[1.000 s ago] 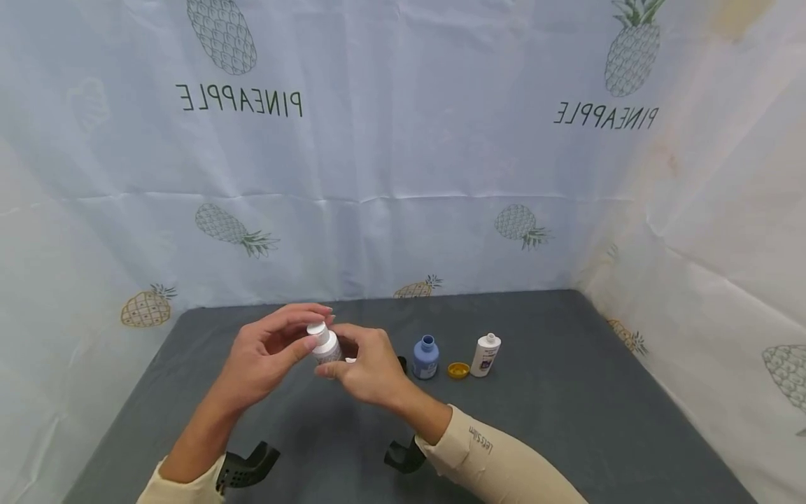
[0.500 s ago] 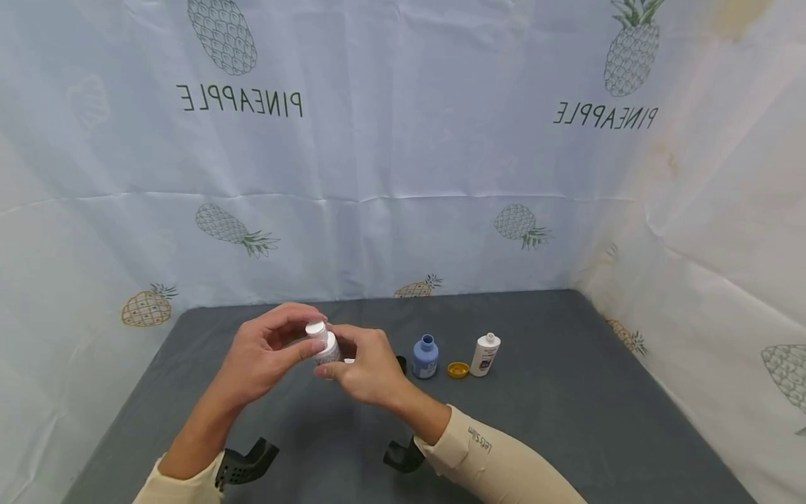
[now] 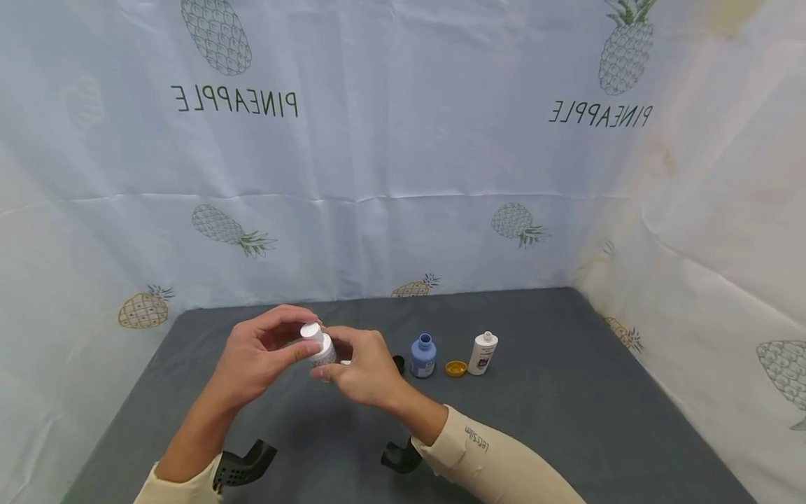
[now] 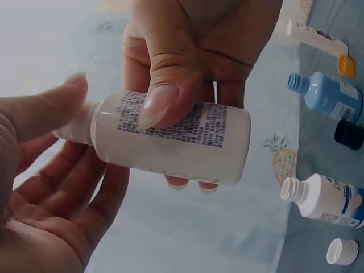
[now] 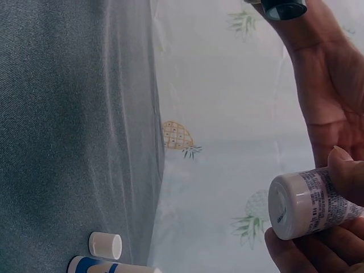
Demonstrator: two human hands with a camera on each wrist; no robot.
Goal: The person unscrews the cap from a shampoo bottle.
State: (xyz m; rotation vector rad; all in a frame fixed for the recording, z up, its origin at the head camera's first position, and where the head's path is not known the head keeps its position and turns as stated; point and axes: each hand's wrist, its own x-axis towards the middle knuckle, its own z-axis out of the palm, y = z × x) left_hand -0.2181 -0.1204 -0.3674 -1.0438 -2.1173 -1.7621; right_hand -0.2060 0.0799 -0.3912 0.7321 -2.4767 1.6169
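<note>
A small white bottle (image 3: 324,353) with fine printed text is held above the table between both hands, tilted in the head view. My right hand (image 3: 371,369) grips its body, thumb across the printed label (image 4: 210,122). At the bottle's top, the white cap (image 3: 311,332) sits between the thumb and fingers of my left hand (image 3: 252,360). The left thumb partly covers the cap in the left wrist view. In the right wrist view the bottle's flat base (image 5: 282,210) faces the camera, and the cap is out of sight.
On the dark table stand an uncapped blue bottle (image 3: 423,357), an uncapped white bottle (image 3: 482,354) and a yellow cap (image 3: 456,369). A black cap (image 4: 349,134), a blue-labelled open white bottle (image 4: 318,196) and a loose white cap (image 4: 342,252) are partly or wholly hidden behind my right hand in the head view.
The left thumb and fingers have shifted slightly around the cap, and the cap end has moved a little to the left. The right hand keeps its hold on the bottle.
</note>
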